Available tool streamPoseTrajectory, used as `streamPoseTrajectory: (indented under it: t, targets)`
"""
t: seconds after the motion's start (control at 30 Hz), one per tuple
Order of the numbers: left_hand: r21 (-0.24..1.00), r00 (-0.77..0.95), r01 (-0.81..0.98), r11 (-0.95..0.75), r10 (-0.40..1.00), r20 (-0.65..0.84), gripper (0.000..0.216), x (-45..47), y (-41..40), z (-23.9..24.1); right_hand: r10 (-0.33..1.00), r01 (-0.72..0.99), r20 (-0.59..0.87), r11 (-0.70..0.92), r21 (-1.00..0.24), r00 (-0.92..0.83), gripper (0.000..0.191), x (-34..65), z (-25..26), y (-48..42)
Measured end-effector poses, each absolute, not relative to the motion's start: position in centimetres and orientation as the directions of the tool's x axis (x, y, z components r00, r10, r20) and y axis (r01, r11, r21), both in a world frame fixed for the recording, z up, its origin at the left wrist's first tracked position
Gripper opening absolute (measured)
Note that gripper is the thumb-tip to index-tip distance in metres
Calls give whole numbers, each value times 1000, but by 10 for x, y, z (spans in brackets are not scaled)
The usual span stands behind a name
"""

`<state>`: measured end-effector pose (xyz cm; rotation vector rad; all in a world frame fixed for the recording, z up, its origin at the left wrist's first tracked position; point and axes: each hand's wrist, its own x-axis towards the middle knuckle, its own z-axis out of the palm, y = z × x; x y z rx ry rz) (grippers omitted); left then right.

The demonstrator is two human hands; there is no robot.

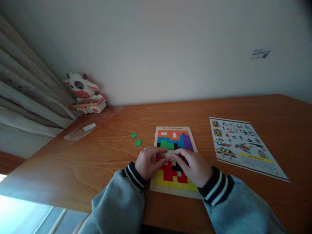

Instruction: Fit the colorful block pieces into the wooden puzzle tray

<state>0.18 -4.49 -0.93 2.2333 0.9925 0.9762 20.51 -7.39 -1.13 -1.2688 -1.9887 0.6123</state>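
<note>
The puzzle board [172, 128] is mostly filled, with a few gaps near its middle. My left hand [148, 162] and right hand [192, 167] meet there, fingers pinched narrow; whether they grip a piece I cannot tell. Two green pieces [137, 142] lie unplaced, left of the board.

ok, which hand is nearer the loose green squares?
Left. The left hand lies just below-right of the green squares; the right hand sits farther right, over the puzzle board.
</note>
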Motion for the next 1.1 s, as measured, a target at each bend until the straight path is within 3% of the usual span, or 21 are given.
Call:
streamPoseTrajectory:
  t: [0.23, 0.43, 0.6, 0.7, 0.9, 1.1]
  targets:
    - [609, 529, 368, -703, 697, 484, 15, 7, -49, -6, 897, 502, 310, 434, -748, -314, 17, 208, -7, -89]
    - [368, 573, 467, -804, 592, 567, 25, 3, -45, -6, 911, 526, 318, 411, -744, -262, 17, 218, -8, -92]
    - [179, 613, 638, -749, 635, 471, 32, -11, -35, -10, 940, 638, 312, 327, -698, -140, 22, 249, -7, -83]
    - [155, 630, 671, -725, 668, 397, 23, -11, -35, -10, 932, 701, 350, 315, -640, -99, 21, 266, -11, -79]
    - [234, 438, 813, -533, 825, 357, 23, 6, -37, -6, 930, 747, 363, 285, -600, -63, 22, 278, -19, -81]
    - [181, 455, 851, -493, 864, 216, 21, 13, -36, -3, 940, 772, 338, 254, -583, -53, 23, 277, -21, -78]
